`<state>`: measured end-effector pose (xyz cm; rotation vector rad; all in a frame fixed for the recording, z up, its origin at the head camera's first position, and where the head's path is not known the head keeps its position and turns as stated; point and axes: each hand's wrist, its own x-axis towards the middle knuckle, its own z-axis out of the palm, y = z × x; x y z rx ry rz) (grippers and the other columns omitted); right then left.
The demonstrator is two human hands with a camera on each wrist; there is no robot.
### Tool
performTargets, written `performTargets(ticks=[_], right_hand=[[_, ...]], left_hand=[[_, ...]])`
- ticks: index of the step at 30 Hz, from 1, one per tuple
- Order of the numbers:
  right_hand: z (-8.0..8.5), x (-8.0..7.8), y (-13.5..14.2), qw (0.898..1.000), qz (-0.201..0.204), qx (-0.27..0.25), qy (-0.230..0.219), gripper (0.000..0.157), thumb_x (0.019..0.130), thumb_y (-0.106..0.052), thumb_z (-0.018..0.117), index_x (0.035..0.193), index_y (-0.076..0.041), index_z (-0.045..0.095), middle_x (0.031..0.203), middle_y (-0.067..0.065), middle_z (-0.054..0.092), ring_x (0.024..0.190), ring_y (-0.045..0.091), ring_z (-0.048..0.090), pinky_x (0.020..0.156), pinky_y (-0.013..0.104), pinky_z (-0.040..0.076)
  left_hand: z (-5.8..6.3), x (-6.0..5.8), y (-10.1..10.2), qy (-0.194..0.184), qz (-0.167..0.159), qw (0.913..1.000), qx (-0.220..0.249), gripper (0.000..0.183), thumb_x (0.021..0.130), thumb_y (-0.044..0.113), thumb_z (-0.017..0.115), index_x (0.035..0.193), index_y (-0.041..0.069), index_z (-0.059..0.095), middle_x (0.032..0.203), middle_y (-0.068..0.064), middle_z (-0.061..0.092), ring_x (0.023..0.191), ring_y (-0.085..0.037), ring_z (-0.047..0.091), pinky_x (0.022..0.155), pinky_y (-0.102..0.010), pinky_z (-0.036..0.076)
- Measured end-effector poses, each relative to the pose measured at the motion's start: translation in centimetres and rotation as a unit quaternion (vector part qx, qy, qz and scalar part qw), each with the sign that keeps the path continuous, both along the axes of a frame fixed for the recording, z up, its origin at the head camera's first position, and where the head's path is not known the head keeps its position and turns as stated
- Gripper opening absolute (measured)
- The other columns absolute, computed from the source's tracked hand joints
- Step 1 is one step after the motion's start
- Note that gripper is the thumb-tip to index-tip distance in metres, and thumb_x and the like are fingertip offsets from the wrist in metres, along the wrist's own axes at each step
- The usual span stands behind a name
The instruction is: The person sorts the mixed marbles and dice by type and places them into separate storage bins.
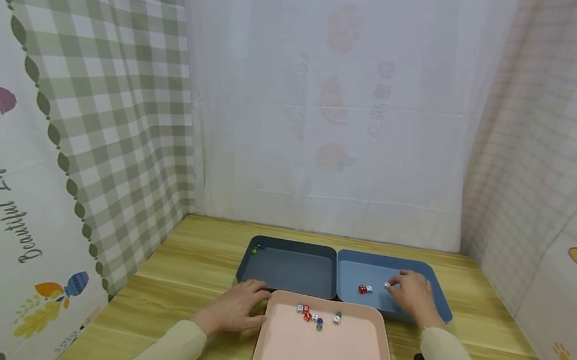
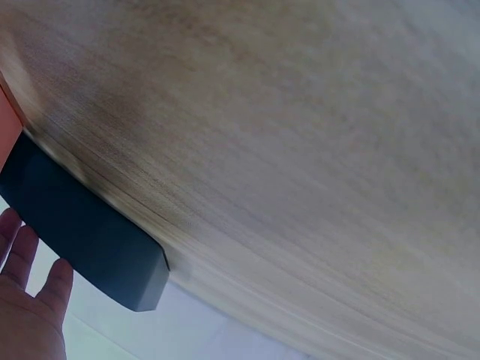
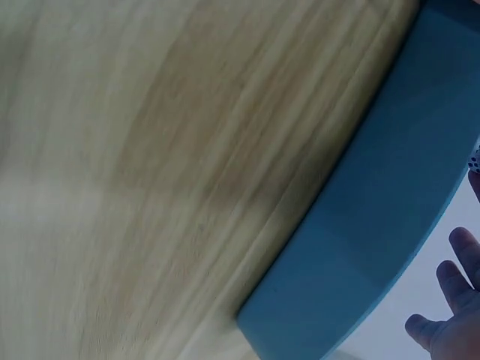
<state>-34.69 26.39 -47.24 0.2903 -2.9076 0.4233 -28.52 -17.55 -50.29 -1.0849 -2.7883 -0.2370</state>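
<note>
My right hand (image 1: 412, 296) is over the blue tray (image 1: 364, 261), with a white die (image 1: 387, 285) pinched between thumb and fingertip. In the right wrist view the spotted die (image 3: 474, 163) shows at the fingertips, partly cut off by the frame edge. Left of it in the blue tray lie a red die (image 1: 362, 289) and another white die (image 1: 369, 289). My left hand (image 1: 237, 309) lies with relaxed, spread fingers at the left rim of the pink tray (image 1: 323, 354). Several red, white, blue and green dice (image 1: 307, 316) sit near that tray's back edge.
A dark grey-blue tray (image 1: 295, 269) stands beside the blue one, with small green dice (image 1: 254, 250) in its back left corner. All three trays rest on a wood-grain table (image 1: 196, 252). Fabric curtains (image 1: 337, 120) enclose the back and sides.
</note>
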Motion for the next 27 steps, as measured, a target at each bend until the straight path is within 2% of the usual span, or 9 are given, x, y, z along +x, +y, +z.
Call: performTargets(ticks=[5, 13, 21, 27], right_hand=[[-0.6, -0.3, -0.5, 1.000, 0.009, 0.011, 0.010, 0.013, 0.088, -0.018, 0.071, 0.092, -0.008, 0.078, 0.123, 0.032, 0.059, 0.115, 0.058, 0.049, 0.092, 0.076, 0.032], [-1.4, -0.2, -1.0, 1.000, 0.017, 0.019, 0.011, 0.013, 0.087, -0.018, 0.072, 0.093, -0.009, 0.077, 0.122, 0.033, 0.059, 0.112, 0.057, 0.052, 0.088, 0.074, 0.034], [-1.8, -0.1, -1.1, 0.999, 0.018, 0.023, 0.019, 0.025, 0.085, -0.017, 0.074, 0.107, -0.005, 0.076, 0.120, 0.034, 0.060, 0.109, 0.058, 0.053, 0.084, 0.071, 0.040], [-1.7, -0.1, -1.1, 0.999, 0.016, 0.006, 0.033, 0.023, 0.085, -0.015, 0.073, 0.106, -0.004, 0.076, 0.120, 0.034, 0.060, 0.111, 0.057, 0.053, 0.086, 0.071, 0.040]], left_hand=[[0.0, -0.1, 0.0, -0.007, 0.005, 1.0000, -0.003, 0.048, 0.097, 0.041, 0.059, 0.135, 0.013, 0.058, 0.139, -0.009, 0.051, 0.130, -0.028, 0.047, 0.106, -0.048, 0.040], [-0.1, -0.1, 0.0, -0.009, 0.008, 0.9999, -0.008, 0.049, 0.097, 0.043, 0.058, 0.137, 0.014, 0.057, 0.140, -0.008, 0.051, 0.130, -0.027, 0.046, 0.107, -0.047, 0.039], [-0.1, 0.0, 0.2, -0.012, 0.011, 0.9998, -0.009, 0.050, 0.097, 0.043, 0.057, 0.137, 0.014, 0.057, 0.141, -0.008, 0.050, 0.131, -0.027, 0.046, 0.108, -0.047, 0.038], [-0.1, -0.1, 0.1, -0.005, 0.007, 1.0000, 0.000, 0.049, 0.096, 0.042, 0.058, 0.136, 0.014, 0.058, 0.140, -0.009, 0.052, 0.129, -0.028, 0.047, 0.106, -0.048, 0.040]])
